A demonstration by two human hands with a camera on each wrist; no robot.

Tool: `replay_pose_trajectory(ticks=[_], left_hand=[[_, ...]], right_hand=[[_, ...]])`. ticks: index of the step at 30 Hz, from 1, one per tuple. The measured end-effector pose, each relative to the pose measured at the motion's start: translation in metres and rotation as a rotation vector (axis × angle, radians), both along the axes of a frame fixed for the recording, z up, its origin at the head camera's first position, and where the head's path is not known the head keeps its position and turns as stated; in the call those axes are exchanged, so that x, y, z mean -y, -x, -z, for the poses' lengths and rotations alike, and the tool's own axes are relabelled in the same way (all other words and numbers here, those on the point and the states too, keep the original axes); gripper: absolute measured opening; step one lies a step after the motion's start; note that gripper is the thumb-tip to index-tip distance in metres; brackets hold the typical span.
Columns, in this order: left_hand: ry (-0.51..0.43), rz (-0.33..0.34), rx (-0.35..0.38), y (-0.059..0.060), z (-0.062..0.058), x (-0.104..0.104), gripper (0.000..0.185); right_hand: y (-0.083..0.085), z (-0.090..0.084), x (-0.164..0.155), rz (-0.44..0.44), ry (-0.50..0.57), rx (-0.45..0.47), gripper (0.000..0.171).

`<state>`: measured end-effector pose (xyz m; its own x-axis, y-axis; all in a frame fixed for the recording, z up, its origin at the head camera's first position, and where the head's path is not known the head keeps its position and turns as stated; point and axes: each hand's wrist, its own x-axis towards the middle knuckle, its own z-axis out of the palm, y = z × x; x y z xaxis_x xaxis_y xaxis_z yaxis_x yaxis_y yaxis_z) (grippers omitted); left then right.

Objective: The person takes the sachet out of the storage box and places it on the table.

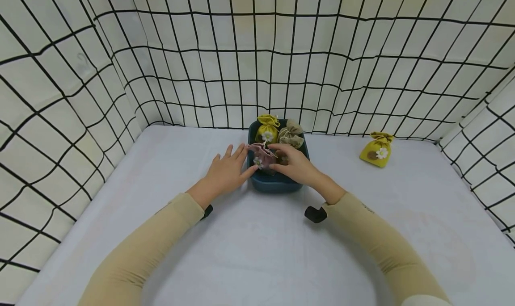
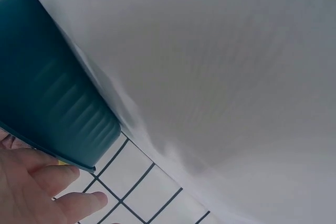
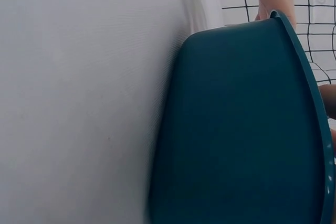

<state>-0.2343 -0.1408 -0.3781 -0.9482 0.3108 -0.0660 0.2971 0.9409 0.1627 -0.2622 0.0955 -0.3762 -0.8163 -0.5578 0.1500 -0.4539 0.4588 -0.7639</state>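
Observation:
In the head view a small pink drawstring pouch (image 1: 263, 156) with a white flower is at the front of a dark teal bin (image 1: 277, 187). My right hand (image 1: 297, 165) reaches over the bin's right rim and pinches the pouch between thumb and fingers. Fingers spread, my left hand (image 1: 227, 169) lies at the left rim, its thumb tip close to the pouch's flower. Behind the pink pouch, a yellow pouch (image 1: 265, 131) and a beige pouch (image 1: 291, 136) sit in the bin. The left wrist view shows the left hand (image 2: 31, 190) along the bin's rim.
Another yellow pouch (image 1: 377, 150) with a white flower stands on the white tabletop (image 1: 249, 252) to the right. A black wire grid (image 1: 225, 80) over pale walls encloses the table at the back and sides. The bin stands near the back edge.

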Motion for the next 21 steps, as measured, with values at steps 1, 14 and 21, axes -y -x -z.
replay_pose_trajectory(ticks=[1, 14, 21], left_hand=[[0.0, 0.0, -0.003, 0.0, 0.0, 0.0, 0.079], [0.0, -0.001, -0.007, 0.0, 0.001, 0.001, 0.079], [-0.007, 0.007, -0.015, -0.001, -0.001, 0.001, 0.078]], right_hand=[[0.001, 0.0, 0.001, 0.004, -0.01, -0.003, 0.059], [0.008, -0.004, 0.02, 0.052, -0.18, -0.026, 0.062], [0.009, -0.001, 0.026, 0.057, -0.231, -0.078, 0.062]])
